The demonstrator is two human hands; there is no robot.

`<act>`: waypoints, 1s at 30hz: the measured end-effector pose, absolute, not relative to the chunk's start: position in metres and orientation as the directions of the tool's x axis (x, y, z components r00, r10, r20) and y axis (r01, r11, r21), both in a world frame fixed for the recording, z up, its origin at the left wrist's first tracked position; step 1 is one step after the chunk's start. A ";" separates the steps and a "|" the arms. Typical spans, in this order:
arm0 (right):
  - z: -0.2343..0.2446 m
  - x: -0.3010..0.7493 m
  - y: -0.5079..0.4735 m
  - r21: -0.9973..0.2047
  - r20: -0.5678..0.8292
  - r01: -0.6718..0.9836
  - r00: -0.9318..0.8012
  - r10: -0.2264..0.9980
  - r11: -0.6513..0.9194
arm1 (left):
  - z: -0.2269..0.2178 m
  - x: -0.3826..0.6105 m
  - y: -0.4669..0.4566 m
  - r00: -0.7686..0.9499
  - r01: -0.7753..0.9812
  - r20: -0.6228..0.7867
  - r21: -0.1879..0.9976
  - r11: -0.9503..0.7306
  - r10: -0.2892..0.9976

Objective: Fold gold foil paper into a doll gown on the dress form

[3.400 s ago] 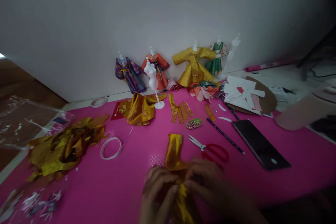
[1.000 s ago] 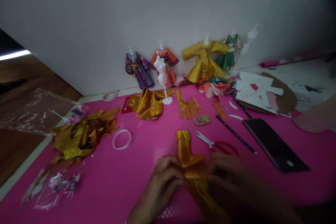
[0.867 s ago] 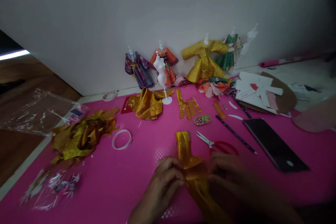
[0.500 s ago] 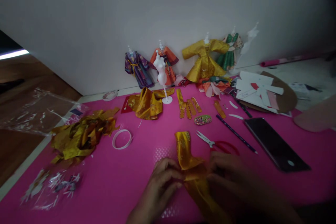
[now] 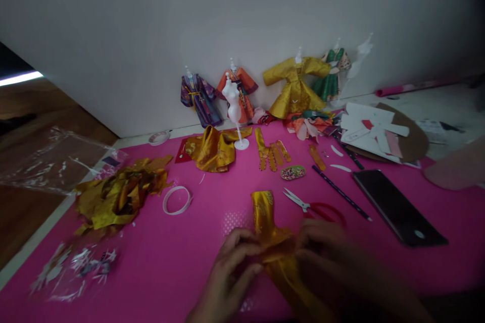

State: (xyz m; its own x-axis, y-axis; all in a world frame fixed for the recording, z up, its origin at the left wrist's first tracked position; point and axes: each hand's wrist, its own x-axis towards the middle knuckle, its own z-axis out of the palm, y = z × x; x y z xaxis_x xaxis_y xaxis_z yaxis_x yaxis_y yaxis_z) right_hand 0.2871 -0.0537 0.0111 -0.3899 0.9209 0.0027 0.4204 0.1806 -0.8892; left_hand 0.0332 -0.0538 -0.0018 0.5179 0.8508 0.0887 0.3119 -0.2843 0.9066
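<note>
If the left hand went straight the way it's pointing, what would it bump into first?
Most likely the gold cloth: the left hand seems to touch its edge. Past that, the right hand looks next, though depth is hard to tell.

Open to passage at left across the bare pink mat (image 5: 159,257), from the left hand (image 5: 231,267) as far as the white ring (image 5: 177,212). Hemmed in beyond by heaped gold fabric scraps (image 5: 117,197) and, nearer, by a clear plastic bag (image 5: 71,272). Blocked between left hand and right hand (image 5: 326,247) by gold brocade fabric (image 5: 265,217). Crowded ahead of the right hand by red-handled scissors (image 5: 304,207), partly covered, then by a dark pencil (image 5: 339,191) and smartphone (image 5: 394,204). Obstructed farther back by an upright white dress form (image 5: 234,103).
</note>
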 end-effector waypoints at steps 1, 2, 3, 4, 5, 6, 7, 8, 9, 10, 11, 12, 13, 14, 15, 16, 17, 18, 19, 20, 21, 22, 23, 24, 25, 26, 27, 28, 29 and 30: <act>0.010 0.286 -0.054 -0.891 0.005 0.418 -0.386 0.923 0.179 | 0.000 0.037 -0.055 0.508 0.313 0.098 0.905 -0.289 0.856; 0.010 0.285 -0.055 -0.893 0.007 0.412 -0.383 0.924 0.178 | 0.001 0.041 -0.056 0.501 0.311 0.108 0.904 -0.295 0.859; 0.010 0.284 -0.055 -0.897 0.011 0.405 -0.383 0.924 0.179 | 0.002 0.046 -0.058 0.498 0.311 0.109 0.903 -0.295 0.860; 0.010 0.284 -0.056 -0.900 0.014 0.398 -0.385 0.923 0.180 | 0.003 0.051 -0.059 0.495 0.315 0.105 0.904 -0.290 0.863; 0.011 0.283 -0.056 -0.901 0.012 0.395 -0.388 0.922 0.178 | 0.003 0.056 -0.060 0.491 0.317 0.102 0.904 -0.287 0.865; 0.012 0.282 -0.056 -0.901 0.009 0.396 -0.388 0.921 0.176 | 0.004 0.060 -0.060 0.488 0.321 0.100 0.903 -0.285 0.867; 0.013 0.281 -0.057 -0.901 0.003 0.399 -0.389 0.921 0.171 | 0.004 0.063 -0.061 0.486 0.322 0.101 0.903 -0.285 0.868; 0.015 0.279 -0.057 -0.900 -0.004 0.403 -0.388 0.921 0.166 | 0.004 0.065 -0.061 0.488 0.324 0.094 0.904 -0.280 0.868; 0.015 0.278 -0.057 -0.899 -0.010 0.407 -0.387 0.922 0.161 | 0.005 0.066 -0.061 0.489 0.324 0.082 0.907 -0.269 0.868; 0.016 0.277 -0.057 -0.899 -0.012 0.408 -0.388 0.922 0.159 | 0.005 0.066 -0.061 0.495 0.321 0.072 0.911 -0.259 0.866; 0.016 0.275 -0.058 -0.902 -0.010 0.401 -0.389 0.921 0.159 | 0.006 0.066 -0.061 0.500 0.314 0.066 0.915 -0.252 0.863; 0.016 0.273 -0.058 -0.908 -0.006 0.388 -0.389 0.921 0.158 | 0.006 0.066 -0.061 0.503 0.307 0.065 0.919 -0.248 0.862; 0.016 0.270 -0.058 -0.915 -0.001 0.373 -0.387 0.922 0.155 | 0.007 0.065 -0.062 0.504 0.302 0.068 0.920 -0.250 0.861; 0.016 0.268 -0.059 -0.921 0.002 0.361 -0.379 0.925 0.149 | 0.007 0.065 -0.062 0.503 0.298 0.077 0.920 -0.256 0.861; 0.016 0.265 -0.059 -0.925 0.005 0.351 -0.369 0.930 0.144 | 0.008 0.065 -0.063 0.500 0.295 0.090 0.917 -0.267 0.861; 0.015 0.263 -0.059 -0.927 0.010 0.346 -0.361 0.933 0.144 | 0.008 0.065 -0.064 0.496 0.296 0.099 0.915 -0.275 0.863; 0.015 0.261 -0.060 -0.925 0.018 0.349 -0.355 0.935 0.150 | 0.008 0.065 -0.064 0.493 0.301 0.105 0.911 -0.282 0.864; 0.015 0.260 -0.060 -0.920 0.029 0.356 -0.352 0.936 0.163 | 0.009 0.065 -0.064 0.494 0.308 0.108 0.906 -0.289 0.863; 0.015 0.259 -0.060 -0.915 0.038 0.363 -0.353 0.935 0.174 | 0.009 0.066 -0.064 0.492 0.315 0.111 0.902 -0.295 0.863; 0.014 0.259 -0.060 -0.911 0.046 0.369 -0.351 0.935 0.183 | 0.009 0.067 -0.064 0.489 0.320 0.113 0.899 -0.298 0.865; 0.014 0.259 -0.061 -0.911 0.053 0.366 -0.352 0.934 0.190 | 0.010 0.067 -0.064 0.482 0.325 0.107 0.900 -0.290 0.870; 0.014 0.259 -0.061 -0.915 0.059 0.353 -0.355 0.933 0.193 | 0.010 0.067 -0.064 0.470 0.323 0.104 0.904 -0.281 0.877; 0.014 0.260 -0.061 -0.922 0.065 0.334 -0.360 0.931 0.193 | 0.010 0.067 -0.064 0.455 0.316 0.106 0.909 -0.272 0.884; 0.014 0.260 -0.061 -0.929 0.070 0.314 -0.366 0.928 0.194 | 0.009 0.067 -0.064 0.437 0.307 0.110 0.915 -0.263 0.892; 0.014 0.261 -0.061 -0.934 0.074 0.300 -0.367 0.927 0.193 | 0.009 0.066 -0.064 0.423 0.299 0.115 0.919 -0.259 0.899; 0.015 0.261 -0.062 -0.936 0.078 0.293 -0.365 0.928 0.194 | 0.008 0.065 -0.064 0.415 0.292 0.122 0.921 -0.258 0.902; 0.015 0.261 -0.062 -0.937 0.080 0.290 -0.361 0.929 0.194 | 0.007 0.065 -0.065 0.407 0.288 0.127 0.922 -0.258 0.905; 0.016 0.261 -0.062 -0.937 0.081 0.292 -0.352 0.932 0.192 | 0.007 0.064 -0.066 0.405 0.286 0.128 0.923 -0.258 0.905; 0.016 0.260 -0.062 -0.936 0.085 0.293 -0.346 0.934 0.194 | 0.006 0.064 -0.067 0.404 0.289 0.118 0.924 -0.250 0.907; 0.016 0.259 -0.062 -0.935 0.092 0.294 -0.342 0.935 0.200 | 0.006 0.064 -0.068 0.406 0.289 0.115 0.925 -0.247 0.907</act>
